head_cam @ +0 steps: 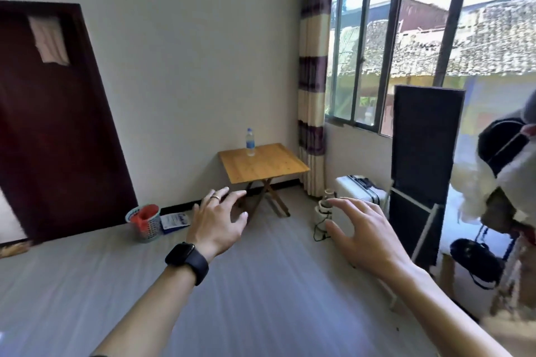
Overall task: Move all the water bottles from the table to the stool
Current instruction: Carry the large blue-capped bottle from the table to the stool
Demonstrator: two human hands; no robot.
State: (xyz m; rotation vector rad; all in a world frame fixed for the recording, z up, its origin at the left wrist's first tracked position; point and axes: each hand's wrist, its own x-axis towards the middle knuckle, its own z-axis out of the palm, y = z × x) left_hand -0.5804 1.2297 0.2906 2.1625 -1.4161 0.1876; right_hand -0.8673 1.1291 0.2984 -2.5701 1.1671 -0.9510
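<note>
One clear water bottle [250, 142] with a blue label stands upright near the back left corner of a small wooden folding table [269, 166] against the far wall. My left hand [219, 219], wearing a ring and a black watch, is held out with fingers spread and holds nothing. My right hand [359, 229] is also stretched forward, fingers apart and empty. Both hands are well short of the table, over the grey floor. No stool is in view.
A dark red door [52, 124] leans at the left. A small basket [144, 222] with red contents sits by the wall. A white suitcase [361, 191], a tall black panel [423, 148] and a white jug with a cable [323, 210] stand right of the table, under the window.
</note>
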